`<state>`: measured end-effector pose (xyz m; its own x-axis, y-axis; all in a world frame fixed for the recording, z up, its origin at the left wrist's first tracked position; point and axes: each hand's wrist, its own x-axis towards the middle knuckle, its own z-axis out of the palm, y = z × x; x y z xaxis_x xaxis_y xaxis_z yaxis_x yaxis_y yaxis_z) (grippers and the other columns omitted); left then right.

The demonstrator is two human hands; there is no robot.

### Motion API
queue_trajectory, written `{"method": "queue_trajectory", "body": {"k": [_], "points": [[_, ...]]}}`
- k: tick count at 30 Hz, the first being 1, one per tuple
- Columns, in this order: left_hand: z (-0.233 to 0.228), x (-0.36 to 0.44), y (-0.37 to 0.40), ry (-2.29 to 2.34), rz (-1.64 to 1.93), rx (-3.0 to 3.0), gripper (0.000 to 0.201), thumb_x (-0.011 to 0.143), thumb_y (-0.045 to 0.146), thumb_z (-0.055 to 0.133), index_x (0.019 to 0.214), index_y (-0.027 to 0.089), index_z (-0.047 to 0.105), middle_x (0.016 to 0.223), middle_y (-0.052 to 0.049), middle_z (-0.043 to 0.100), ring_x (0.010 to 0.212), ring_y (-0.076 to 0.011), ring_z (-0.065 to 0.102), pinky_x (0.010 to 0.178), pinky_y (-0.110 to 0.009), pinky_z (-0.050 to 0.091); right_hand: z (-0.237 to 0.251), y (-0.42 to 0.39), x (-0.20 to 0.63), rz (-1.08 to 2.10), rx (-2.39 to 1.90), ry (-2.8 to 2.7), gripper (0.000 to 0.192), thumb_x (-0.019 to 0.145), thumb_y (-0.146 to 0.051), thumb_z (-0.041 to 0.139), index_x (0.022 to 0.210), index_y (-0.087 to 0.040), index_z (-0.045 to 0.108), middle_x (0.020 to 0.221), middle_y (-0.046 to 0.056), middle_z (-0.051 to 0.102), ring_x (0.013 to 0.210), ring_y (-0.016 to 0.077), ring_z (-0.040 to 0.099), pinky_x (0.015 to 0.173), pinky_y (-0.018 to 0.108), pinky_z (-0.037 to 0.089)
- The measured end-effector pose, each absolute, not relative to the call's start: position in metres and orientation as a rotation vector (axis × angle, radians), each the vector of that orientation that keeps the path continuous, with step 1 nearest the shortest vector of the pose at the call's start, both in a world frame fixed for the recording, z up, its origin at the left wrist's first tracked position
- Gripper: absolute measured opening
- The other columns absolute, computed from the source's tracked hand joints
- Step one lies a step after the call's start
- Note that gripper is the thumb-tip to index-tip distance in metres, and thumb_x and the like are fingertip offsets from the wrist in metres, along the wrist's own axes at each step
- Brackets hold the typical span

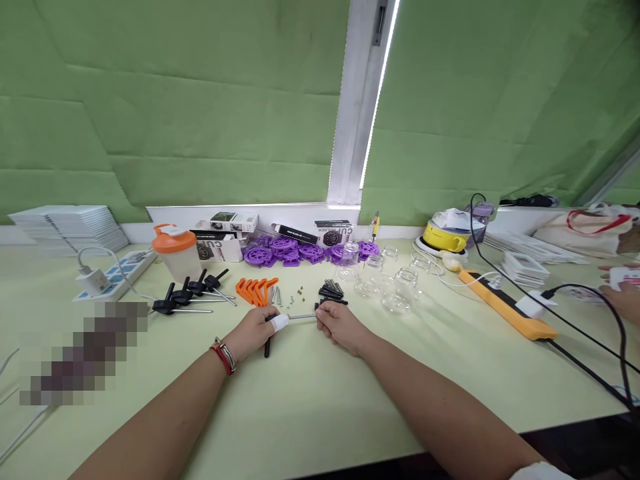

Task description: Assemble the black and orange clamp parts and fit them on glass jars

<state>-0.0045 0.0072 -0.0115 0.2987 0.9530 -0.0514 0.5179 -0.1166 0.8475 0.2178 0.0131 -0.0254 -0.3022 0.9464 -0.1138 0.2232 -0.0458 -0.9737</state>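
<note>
My left hand point(255, 331), with white wrapping on the thumb, is closed round a black-handled metal rod point(303, 316). Its black handle point(267, 347) sticks out below the fingers. My right hand point(342, 325) pinches the rod's far end, and the fingertips hide that tip. Just beyond the right hand lies a pile of small black parts point(331, 289). Several orange angled pieces point(255, 291) and some silver screws point(275, 296) lie beyond the left hand. Tiny brass-coloured bits point(301, 291) are scattered between. More black-handled rods point(185, 298) rest to the left.
Purple plastic discs point(285, 251) and cup holder boxes point(220, 248) line the back. Clear glass jars point(397, 293) stand right of centre. An orange power strip point(507, 307) with cables lies at right, near another person's hand point(623, 300). An orange-lidded shaker point(176, 253) stands at left.
</note>
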Motion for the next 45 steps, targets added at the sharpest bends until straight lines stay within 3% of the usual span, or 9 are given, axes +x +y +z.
{"method": "queue_trajectory", "body": {"k": [6,13,26,45], "points": [[-0.0081,-0.0036,0.005,1.342,0.672,1.747,0.037,0.075,0.053,0.052,0.067,0.017,0.051,0.058,0.004,0.043,0.053,-0.0108,0.037,0.048,-0.022,0.03,-0.0254,0.0137,0.2175,1.378,-1.309,-1.595,0.026,0.086,-0.036,0.04,0.069,-0.018,0.047,0.049,-0.005,0.042,0.041,0.0065,0.033,0.037,0.018,0.029],[-0.0095,-0.0039,0.006,1.335,0.698,1.743,0.036,0.074,0.052,0.053,0.066,0.017,0.05,0.058,0.004,0.044,0.052,-0.0108,0.037,0.048,-0.022,0.03,-0.0225,0.0116,0.2196,1.431,-1.221,-1.547,0.014,0.08,-0.034,0.051,0.082,-0.02,0.049,0.066,-0.003,0.05,0.048,0.0069,0.04,0.037,0.017,0.03],[-0.0082,-0.0039,0.006,1.345,0.66,1.846,0.035,0.076,0.05,0.05,0.065,0.017,0.049,0.056,0.004,0.042,0.053,-0.011,0.037,0.05,-0.023,0.03,-0.0246,0.0115,0.2146,1.326,-1.332,-1.541,0.011,0.077,-0.026,0.049,0.068,-0.019,0.047,0.049,-0.006,0.041,0.039,0.0062,0.032,0.037,0.018,0.024],[-0.0088,-0.0043,0.0056,1.34,0.669,1.859,0.035,0.076,0.051,0.05,0.065,0.018,0.049,0.057,0.004,0.042,0.054,-0.0114,0.036,0.051,-0.023,0.03,-0.0199,0.0088,0.2128,1.298,-1.34,-1.563,0.012,0.075,-0.021,0.048,0.063,-0.019,0.046,0.047,-0.005,0.043,0.039,0.0071,0.034,0.039,0.02,0.025]]}}
